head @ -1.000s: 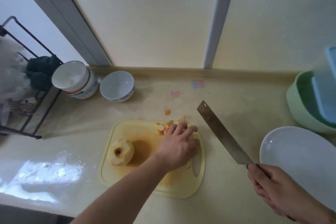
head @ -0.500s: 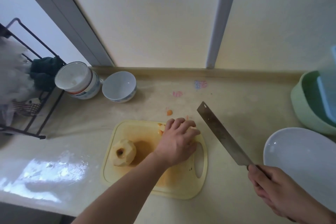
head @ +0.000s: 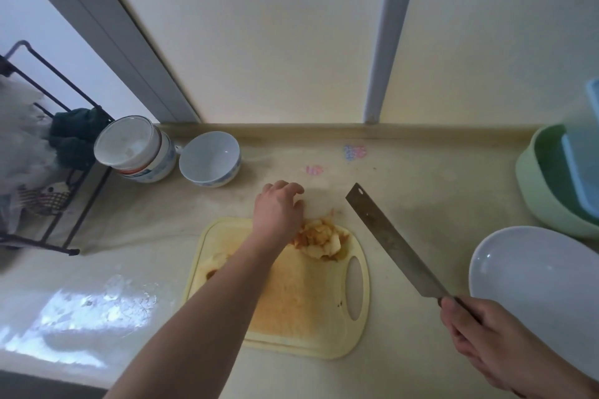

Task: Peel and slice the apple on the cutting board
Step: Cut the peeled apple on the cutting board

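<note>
The left forearm (head: 227, 295) hides most of the peeled apple (head: 217, 261); whether the left hand (head: 278, 207) holds anything is unclear.

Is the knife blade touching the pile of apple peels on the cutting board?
Apart. The head view shows bare counter between the knife blade and the apple peels.

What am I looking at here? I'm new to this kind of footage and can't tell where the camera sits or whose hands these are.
The camera is worn on a person's head and looks down at a kitchen counter, so both arms are that person's own. The right hand grips a cleaver held off the yellow cutting board. The left hand reaches past the board's far edge, fingers curled down over the counter; whether they hold anything is hidden. On the board lie a pile of peelings and the peeled apple, mostly behind the forearm. Nearby: bowls, a white plate, a green basin.
</note>
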{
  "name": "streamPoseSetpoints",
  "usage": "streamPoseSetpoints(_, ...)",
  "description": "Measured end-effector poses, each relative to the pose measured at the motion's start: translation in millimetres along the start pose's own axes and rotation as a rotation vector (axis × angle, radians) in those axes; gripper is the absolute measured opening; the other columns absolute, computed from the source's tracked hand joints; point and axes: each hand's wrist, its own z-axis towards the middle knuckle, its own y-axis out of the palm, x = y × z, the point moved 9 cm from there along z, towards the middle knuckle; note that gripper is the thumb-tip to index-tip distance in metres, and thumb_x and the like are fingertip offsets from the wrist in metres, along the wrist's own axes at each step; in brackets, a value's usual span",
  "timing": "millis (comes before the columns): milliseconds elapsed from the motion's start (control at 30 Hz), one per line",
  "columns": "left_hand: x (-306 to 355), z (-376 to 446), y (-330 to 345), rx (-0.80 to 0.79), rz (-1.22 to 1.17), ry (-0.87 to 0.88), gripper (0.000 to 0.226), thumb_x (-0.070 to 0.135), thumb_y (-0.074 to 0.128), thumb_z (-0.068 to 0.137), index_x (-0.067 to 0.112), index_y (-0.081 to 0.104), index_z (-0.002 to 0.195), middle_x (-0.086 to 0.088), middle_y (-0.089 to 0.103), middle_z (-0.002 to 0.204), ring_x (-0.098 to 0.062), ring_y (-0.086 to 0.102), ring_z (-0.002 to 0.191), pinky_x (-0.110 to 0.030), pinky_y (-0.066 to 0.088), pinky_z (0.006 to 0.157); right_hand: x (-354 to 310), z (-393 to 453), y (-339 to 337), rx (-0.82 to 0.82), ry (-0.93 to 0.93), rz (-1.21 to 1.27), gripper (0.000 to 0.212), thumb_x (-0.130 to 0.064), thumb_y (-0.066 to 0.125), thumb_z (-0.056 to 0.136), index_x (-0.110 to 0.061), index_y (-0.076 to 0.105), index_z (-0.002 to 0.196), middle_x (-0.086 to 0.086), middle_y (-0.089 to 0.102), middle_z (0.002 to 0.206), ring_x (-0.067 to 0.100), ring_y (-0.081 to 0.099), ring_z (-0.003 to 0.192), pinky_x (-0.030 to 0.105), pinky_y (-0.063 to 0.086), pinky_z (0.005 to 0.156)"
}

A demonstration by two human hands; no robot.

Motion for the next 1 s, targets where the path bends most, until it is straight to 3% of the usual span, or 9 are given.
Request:
streamPoseSetpoints(167,-33,-73,-72,0.198,0.019,0.007,0.029,0.034,0.072,0.091,0.018,0.072,0.115,0.000,0.070,0.113,-0.027,0.062,0.102,-0.040,0.051,0.085,-2,-1,26,-0.016,-0.060,-0.027,0.075,-0.084,0.050,0.063,-0.010,0.035,0.064,0.004,0.029,0.053,0.017,0.025,0.047,0.021,0.024,0.041)
streamPoseSetpoints(233,-66,-113,-87,0.252,-0.015,-0.036,0.040,0.046,0.069,0.086,0.017,0.072,0.114,-0.001,0.068,0.114,-0.028,0.062,0.101,-0.038,0.051,0.083,-5,1,47,-0.056,-0.092,-0.052,0.077,-0.081,0.047,0.066,-0.004,0.036,0.068,0.004,0.033,0.052,0.014,0.028,0.044,0.020,0.026,0.042)
streamPoseSetpoints(333,-107,-146,-67,0.052,-0.021,-0.091,0.078,0.072,0.061,0.072,0.023,0.058,0.133,0.002,0.056,0.133,-0.023,0.056,0.111,-0.040,0.054,0.083,-9,5,87,-0.122,-0.108,-0.028,0.076,-0.079,0.050,0.068,-0.003,0.040,0.070,0.004,0.037,0.054,0.013,0.033,0.047,0.022,0.027,0.045)
streamPoseSetpoints(400,-123,-153,-49,-0.079,-0.033,-0.070,0.092,0.075,0.068,0.066,0.027,0.046,0.142,0.008,0.048,0.141,-0.019,0.056,0.114,-0.038,0.057,0.082,-11,9,116,-0.151,-0.084,0.003,0.066,-0.074,0.051,0.072,-0.008,0.041,0.068,0.002,0.036,0.056,0.013,0.032,0.049,0.024,0.026,0.046)
streamPoseSetpoints(533,-132,-141,-38,-0.043,-0.171,-0.039,0.084,0.043,0.093,0.061,0.023,0.054,0.134,0.010,0.055,0.131,-0.016,0.063,0.107,-0.023,0.050,0.085,-23,18,157,-0.081,-0.051,-0.084,0.052,-0.067,0.041,0.082,-0.019,0.045,0.064,-0.007,0.041,0.047,0.003,0.037,0.043,0.019,0.029,0.047)
streamPoseSetpoints(600,-121,-140,-32,-0.050,-0.235,0.051,0.084,0.046,0.092,0.060,0.026,0.054,0.132,0.011,0.056,0.130,-0.013,0.062,0.109,-0.020,0.049,0.088,-31,23,169,-0.007,-0.063,-0.135,0.049,-0.061,0.038,0.089,-0.018,0.048,0.067,-0.009,0.044,0.044,0.000,0.040,0.038,0.016,0.029,0.047)
streamPoseSetpoints(767,-93,-150,-16,-0.077,-0.228,0.287,0.084,0.065,0.075,0.068,0.028,0.042,0.136,0.001,0.054,0.132,-0.023,0.060,0.111,-0.039,0.058,0.086,-39,23,197,0.038,-0.041,-0.128,0.050,-0.062,0.034,0.089,-0.020,0.049,0.066,-0.005,0.048,0.047,0.004,0.044,0.039,0.027,0.039,0.048)
streamPoseSetpoints(900,-94,-150,-24,-0.013,-0.178,0.438,0.091,0.065,0.076,0.073,0.018,0.040,0.142,-0.007,0.048,0.143,-0.028,0.050,0.125,-0.041,0.045,0.108,-40,25,208,0.004,0.009,0.016,0.057,-0.065,0.037,0.083,-0.011,0.049,0.070,0.001,0.051,0.051,0.023,0.048,0.045,0.036,0.045,0.051)
streamPoseSetpoints(1000,-86,-166,-40,0.140,-0.189,0.724,0.053,0.040,0.075,0.088,0.014,0.055,0.129,-0.008,0.060,0.131,-0.032,0.057,0.118,-0.044,0.049,0.100,-45,21,201,0.124,0.006,0.061,0.055,-0.070,0.037,0.077,-0.015,0.044,0.067,0.001,0.039,0.054,0.016,0.035,0.042,0.026,0.031,0.042)
